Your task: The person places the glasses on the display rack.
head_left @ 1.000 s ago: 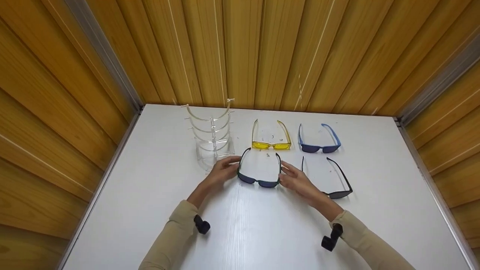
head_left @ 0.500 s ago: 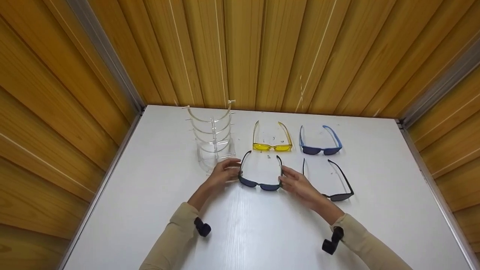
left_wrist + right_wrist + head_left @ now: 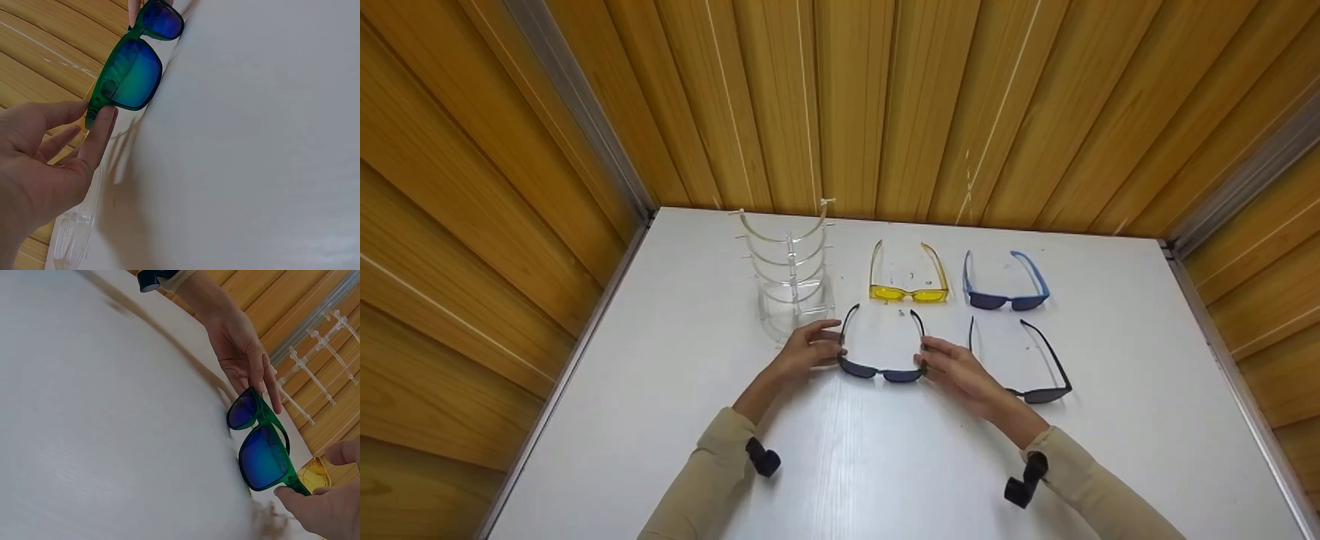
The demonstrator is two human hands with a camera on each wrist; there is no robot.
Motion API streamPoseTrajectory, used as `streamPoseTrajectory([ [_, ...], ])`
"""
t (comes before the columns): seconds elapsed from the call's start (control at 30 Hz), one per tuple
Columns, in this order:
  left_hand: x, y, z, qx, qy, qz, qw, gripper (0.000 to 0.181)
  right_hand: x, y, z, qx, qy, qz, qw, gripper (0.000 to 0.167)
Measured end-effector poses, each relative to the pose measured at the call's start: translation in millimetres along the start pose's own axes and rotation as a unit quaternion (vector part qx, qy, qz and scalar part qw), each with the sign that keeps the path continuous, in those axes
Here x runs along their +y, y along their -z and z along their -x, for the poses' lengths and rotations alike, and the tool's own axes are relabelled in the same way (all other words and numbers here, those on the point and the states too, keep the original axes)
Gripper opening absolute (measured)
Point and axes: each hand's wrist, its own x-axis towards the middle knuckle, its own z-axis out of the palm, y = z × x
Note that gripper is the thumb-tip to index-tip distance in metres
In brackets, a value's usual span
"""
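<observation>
Green-framed sunglasses [image 3: 879, 373] with mirrored blue-green lenses are held between my two hands, temples unfolded and pointing away from me. My left hand [image 3: 802, 352] pinches the left corner of the frame near the hinge; in the left wrist view, thumb and finger of that hand [image 3: 53, 152] meet at the corner. At the opposite hinge my right hand [image 3: 964, 375] grips the frame, its thumb pressing the corner in the right wrist view, where the mirrored lens [image 3: 262, 458] faces the camera. Just beyond my left fingers stands a clear tiered display rack [image 3: 793, 281] with bare arms.
Yellow glasses [image 3: 909, 295] and blue-framed sunglasses [image 3: 1009, 301] lie unfolded farther back. Black sunglasses [image 3: 1044, 394] lie close to my right hand, partly hidden by it. The white table [image 3: 840, 465] is bounded by wood-patterned walls [image 3: 855, 112] at the back and sides.
The green sunglasses have come slightly toward me and their lenses tilt a little differently. My left fingers have shifted slightly on the frame. The other glasses and the rack stay put.
</observation>
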Motion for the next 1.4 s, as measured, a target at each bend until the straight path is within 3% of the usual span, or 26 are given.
streamPoseTrajectory([
  [0.23, -1.8, 0.6, 2.5, 0.001, -0.003, 0.022, 0.9998, 0.056, 4, 1, 4.4, 0.008, 0.007, 0.010, 0.9999, 0.060],
  [0.53, -3.8, 0.5, 5.9, 0.001, 0.015, 0.050, 0.9986, 0.057, 9, 5, 9.7, 0.001, 0.025, 0.025, 0.9994, 0.055],
  [0.87, -3.5, 4.7, 17.7, -0.019, -0.005, 0.069, 0.9975, 0.058, 5, 0, 7.7, 0.023, 0.038, 0.057, 0.9974, 0.057],
  [1.4, 5.3, 9.4, 33.7, -0.020, -0.021, 0.121, 0.9923, 0.063, 7, 3, 9.2, -0.012, 0.042, -0.054, 0.9976, 0.065],
])
